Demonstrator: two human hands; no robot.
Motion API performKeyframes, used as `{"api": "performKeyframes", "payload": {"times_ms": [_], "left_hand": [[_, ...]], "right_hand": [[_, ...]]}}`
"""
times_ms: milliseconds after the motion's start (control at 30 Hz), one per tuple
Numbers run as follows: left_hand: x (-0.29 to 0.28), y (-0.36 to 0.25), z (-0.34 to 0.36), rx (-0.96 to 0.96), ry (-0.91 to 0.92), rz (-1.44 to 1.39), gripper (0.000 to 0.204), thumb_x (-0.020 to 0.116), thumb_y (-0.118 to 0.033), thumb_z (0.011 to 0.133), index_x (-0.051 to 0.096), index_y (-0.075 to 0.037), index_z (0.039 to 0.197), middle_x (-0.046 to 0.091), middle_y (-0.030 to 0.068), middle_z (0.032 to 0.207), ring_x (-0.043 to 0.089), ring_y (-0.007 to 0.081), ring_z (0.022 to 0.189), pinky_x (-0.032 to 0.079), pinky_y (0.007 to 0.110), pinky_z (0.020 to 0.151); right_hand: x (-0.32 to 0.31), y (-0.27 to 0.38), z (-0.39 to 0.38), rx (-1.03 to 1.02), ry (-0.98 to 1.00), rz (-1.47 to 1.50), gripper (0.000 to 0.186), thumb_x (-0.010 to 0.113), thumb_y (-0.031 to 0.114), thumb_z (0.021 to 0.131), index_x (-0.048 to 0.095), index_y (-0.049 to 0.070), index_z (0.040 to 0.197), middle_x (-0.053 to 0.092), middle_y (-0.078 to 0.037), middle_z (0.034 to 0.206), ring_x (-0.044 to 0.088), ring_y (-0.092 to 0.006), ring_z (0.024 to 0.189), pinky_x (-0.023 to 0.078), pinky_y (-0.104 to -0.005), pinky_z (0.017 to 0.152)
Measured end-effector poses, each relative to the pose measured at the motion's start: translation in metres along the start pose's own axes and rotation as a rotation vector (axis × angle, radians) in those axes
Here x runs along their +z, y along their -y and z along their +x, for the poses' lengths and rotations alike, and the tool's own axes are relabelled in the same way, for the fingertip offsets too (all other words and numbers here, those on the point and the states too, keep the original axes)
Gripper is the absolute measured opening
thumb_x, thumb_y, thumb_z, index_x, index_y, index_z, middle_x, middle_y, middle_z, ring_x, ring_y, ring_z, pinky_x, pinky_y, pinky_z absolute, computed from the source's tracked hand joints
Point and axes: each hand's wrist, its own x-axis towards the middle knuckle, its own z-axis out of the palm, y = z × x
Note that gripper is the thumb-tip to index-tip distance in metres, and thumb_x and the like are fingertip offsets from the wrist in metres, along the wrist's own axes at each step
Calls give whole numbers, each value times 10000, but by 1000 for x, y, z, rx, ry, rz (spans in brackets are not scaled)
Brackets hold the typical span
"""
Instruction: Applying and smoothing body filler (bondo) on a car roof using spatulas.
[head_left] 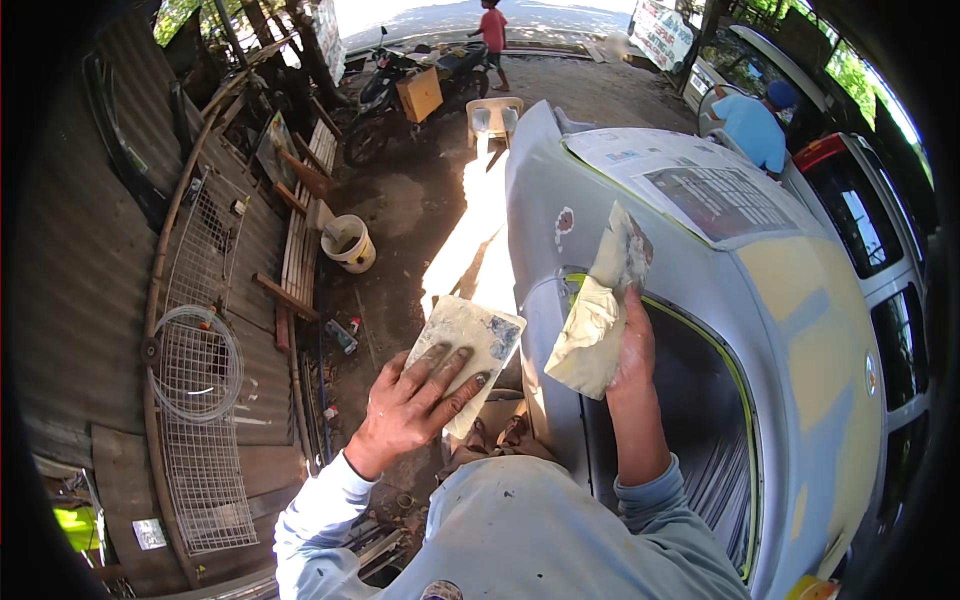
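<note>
My left hand (410, 408) grips a pale, smudged square spreader (485, 338) at the lower middle, its fingers lying across the top face and the thumb out of sight. My right hand (635, 380) holds a longer, stained spreader (628, 248) upright, with a lump of cream putty (588, 325) on it. The two pieces are apart. Just beside and beneath my right hand is a grey car body (548, 230) with masking paper (660, 170), cream patches (820, 350) and a dark window opening edged in yellow-green tape.
Corrugated sheets and wire mesh (205, 460) line the left. A bucket (350, 250), plastic chair (495, 108) and motorcycle (370, 135) stand ahead. A person in red (493, 35) is at the back; another in blue (750, 130) is by a vehicle (855, 200) at the right.
</note>
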Motion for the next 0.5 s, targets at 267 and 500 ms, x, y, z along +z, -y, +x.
{"api": "performKeyframes", "payload": {"times_ms": [267,500], "left_hand": [[25,29,43,-115,-183,-454,267,646,-111,767,667,-7,1012,677,169,1033,649,356,927,531,408,789],[46,9,118,-104,-348,-741,174,700,19,790,636,29,951,659,138,848,603,275,703,476,355,662]], "right_hand": [[-5,35,-58,-89,-178,46,432,525,421,972,582,47,1180,674,-74,962,678,-212,783,566,-354,688],[-23,102,-149,-467,-403,8,408,500,404,987,578,52,1178,664,-70,982,667,-186,826,548,-329,743]]}}
